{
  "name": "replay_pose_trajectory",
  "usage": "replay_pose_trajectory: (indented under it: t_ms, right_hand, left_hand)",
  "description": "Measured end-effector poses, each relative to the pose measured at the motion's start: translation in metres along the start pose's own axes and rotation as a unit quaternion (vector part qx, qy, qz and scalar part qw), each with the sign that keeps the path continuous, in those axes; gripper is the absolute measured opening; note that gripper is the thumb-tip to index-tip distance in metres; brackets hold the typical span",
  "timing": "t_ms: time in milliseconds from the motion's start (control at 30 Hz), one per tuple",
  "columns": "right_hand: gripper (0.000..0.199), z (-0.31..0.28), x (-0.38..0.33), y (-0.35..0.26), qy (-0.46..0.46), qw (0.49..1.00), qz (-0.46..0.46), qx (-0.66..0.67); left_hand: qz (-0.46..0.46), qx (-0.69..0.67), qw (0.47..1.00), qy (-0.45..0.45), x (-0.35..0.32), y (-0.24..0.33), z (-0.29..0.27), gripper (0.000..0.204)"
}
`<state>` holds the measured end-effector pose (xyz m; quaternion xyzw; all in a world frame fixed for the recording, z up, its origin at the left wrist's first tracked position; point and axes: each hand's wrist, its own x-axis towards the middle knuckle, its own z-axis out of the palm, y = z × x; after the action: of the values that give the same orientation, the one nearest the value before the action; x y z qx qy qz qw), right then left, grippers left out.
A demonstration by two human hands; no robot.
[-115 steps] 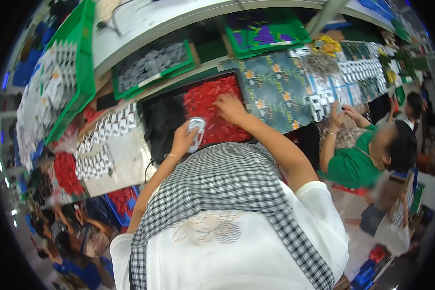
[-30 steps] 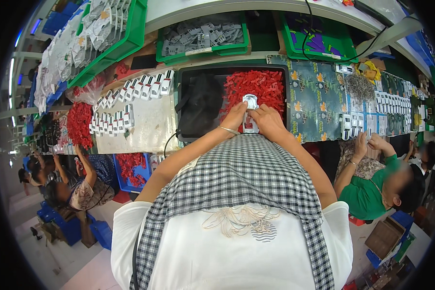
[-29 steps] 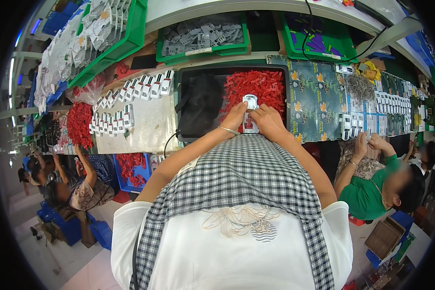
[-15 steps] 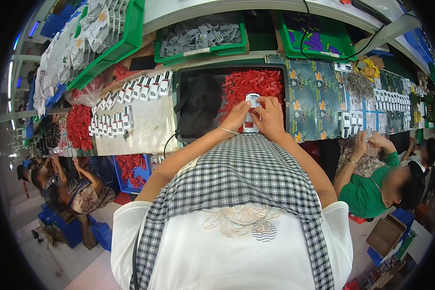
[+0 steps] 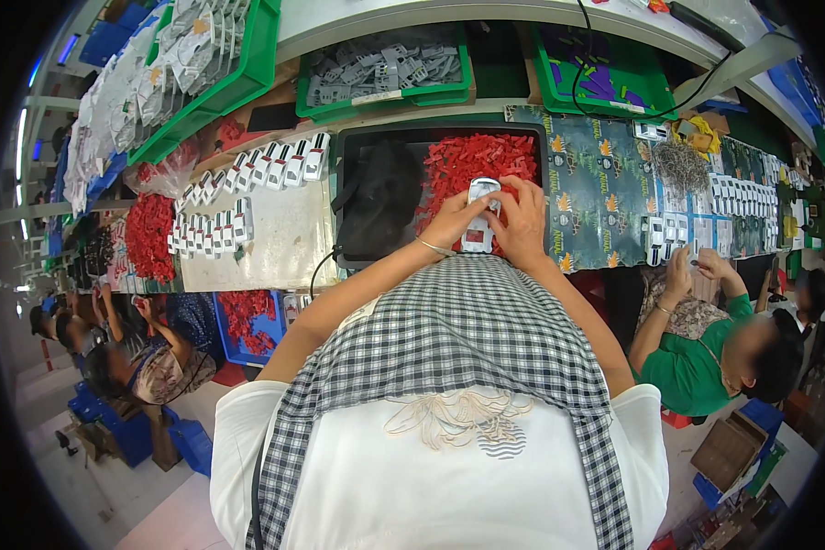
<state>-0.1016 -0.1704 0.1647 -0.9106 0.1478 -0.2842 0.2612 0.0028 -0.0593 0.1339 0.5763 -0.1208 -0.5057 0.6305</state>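
Both Hands Working at a White Casing Above the Black Tray

At the counter [image 5: 284, 240], the person is bringing both hands close together over one elongated white casing [image 5: 483, 188]. It is pointing away from the body, near the front edge of the black tray [image 5: 412, 131]. The left hand [image 5: 456, 220] is clamping the casing along its left side. The right hand [image 5: 522, 220] is bending its thumb and fingers against the right side; whether it is pinching a small part or only pressing cannot be told. A patch of red is showing in the casing's nearer end, below the fingers.

Beyond the hands, a heap of red pieces [image 5: 481, 154] is filling the tray's right half, while dark material [image 5: 380, 188] is occupying the left. Two rows of white units [image 5: 270, 167] are lying left of the tray. A patterned sheet [image 5: 596, 192] is covering the surface to the right.

Behind the tray, one green bin [image 5: 385, 104] is holding grey parts [image 5: 385, 71]; a second green bin [image 5: 619, 106] is holding purple parts [image 5: 600, 84]. At right, a co-worker in a green top [image 5: 692, 362] is raising both hands near further white units [image 5: 669, 231].
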Motion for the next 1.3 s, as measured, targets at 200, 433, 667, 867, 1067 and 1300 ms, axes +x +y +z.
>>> replay_pose_trajectory:
  t_ms: [200,433,667,867,1067,1300]
  right_hand:
    - [0.054,0.007,-0.006,0.004,-0.034,0.976,0.177,0.122]
    - [0.050,0.021,-0.017,0.018,-0.076,0.930,0.256,0.252]
    - [0.030,0.019,-0.014,0.014,-0.093,0.897,0.285,0.324]
    - [0.019,0.014,-0.005,0.008,-0.088,0.901,0.266,0.331]
    - [0.019,0.014,-0.002,0.005,-0.103,0.900,0.277,0.321]
    - [0.017,0.023,-0.001,0.008,-0.132,0.897,0.291,0.306]
  left_hand:
    - [0.006,0.071,0.997,0.011,-0.003,0.003,-0.002,0.022]
    - [0.094,0.146,0.985,0.009,-0.005,-0.002,-0.004,0.022]
    - [0.117,0.189,0.975,0.001,-0.002,-0.010,-0.007,0.021]
    - [0.133,0.181,0.974,0.023,-0.001,-0.012,-0.005,0.023]
    - [0.155,0.216,0.963,0.050,-0.003,-0.011,-0.005,0.021]
    - [0.157,0.251,0.952,0.074,-0.007,-0.005,-0.008,0.022]
